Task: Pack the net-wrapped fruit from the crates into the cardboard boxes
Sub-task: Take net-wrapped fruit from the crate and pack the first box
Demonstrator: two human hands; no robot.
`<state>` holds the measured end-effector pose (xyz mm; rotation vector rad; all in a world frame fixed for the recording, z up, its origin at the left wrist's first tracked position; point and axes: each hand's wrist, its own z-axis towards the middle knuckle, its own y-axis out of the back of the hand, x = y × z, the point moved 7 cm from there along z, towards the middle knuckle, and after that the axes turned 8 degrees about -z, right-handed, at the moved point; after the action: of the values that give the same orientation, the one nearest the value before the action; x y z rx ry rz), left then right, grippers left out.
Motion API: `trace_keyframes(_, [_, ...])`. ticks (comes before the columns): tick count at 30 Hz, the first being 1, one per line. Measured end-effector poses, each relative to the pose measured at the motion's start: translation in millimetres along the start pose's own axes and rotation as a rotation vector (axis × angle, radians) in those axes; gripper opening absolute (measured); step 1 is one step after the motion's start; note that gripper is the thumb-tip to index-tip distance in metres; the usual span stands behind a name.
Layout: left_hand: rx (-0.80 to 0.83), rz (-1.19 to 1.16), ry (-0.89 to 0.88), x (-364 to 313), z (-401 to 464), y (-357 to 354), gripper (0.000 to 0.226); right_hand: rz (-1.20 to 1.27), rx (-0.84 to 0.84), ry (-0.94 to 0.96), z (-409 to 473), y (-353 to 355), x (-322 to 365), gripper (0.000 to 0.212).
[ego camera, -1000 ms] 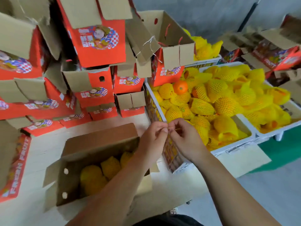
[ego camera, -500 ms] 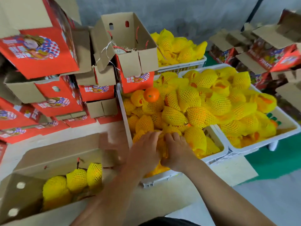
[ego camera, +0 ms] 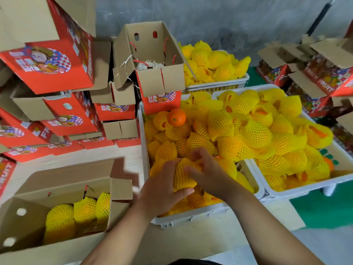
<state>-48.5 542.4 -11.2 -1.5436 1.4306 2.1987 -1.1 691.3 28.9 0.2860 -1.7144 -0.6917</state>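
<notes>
A yellow foam-netted fruit (ego camera: 182, 176) was cupped between left hand (ego camera: 162, 190) and right hand (ego camera: 208, 173), fingers curled, for lifting from the white plastic crate (ego camera: 191, 217).

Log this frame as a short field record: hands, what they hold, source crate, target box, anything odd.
left hand: grips a net-wrapped fruit from its left side
right hand: fingers curled on the same fruit
source: near white crate, still heaped with netted fruit
target: open cardboard box at lower left, three netted fruits visible inside
odd item: one bare orange without a net, on top of the pile
surroundings: stacked red boxes behind
</notes>
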Motion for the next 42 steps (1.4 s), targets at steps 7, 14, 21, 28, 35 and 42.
trace_keyframes(7, [-0.158,-0.015,-0.004,-3,1,7,0.092,-0.776,-0.426,-0.17,65,90,7,0.064])
trace_keyframes(14, [-0.333,-0.266,0.036,2,5,24,0.095,-0.596,-0.605,-0.04,51,82,6,0.06])
trace_keyframes(21, [-0.478,-0.714,0.118,20,6,45,0.091,-0.033,-0.57,0.098,16,46,33,0.087])
trace_keyframes(28, [-0.513,-1.065,0.199,42,-28,67,0.08,0.348,-0.255,-0.026,-3,-62,49,0.076])
trace_keyframes(35, [-0.425,-0.984,0.218,78,-94,141,0.079,0.631,-0.005,-0.115,-2,-149,102,0.049])
trace_keyframes(42, [-0.496,-1.076,0.338,155,-166,212,0.047,0.522,-0.037,-0.153,-5,-237,153,0.059])
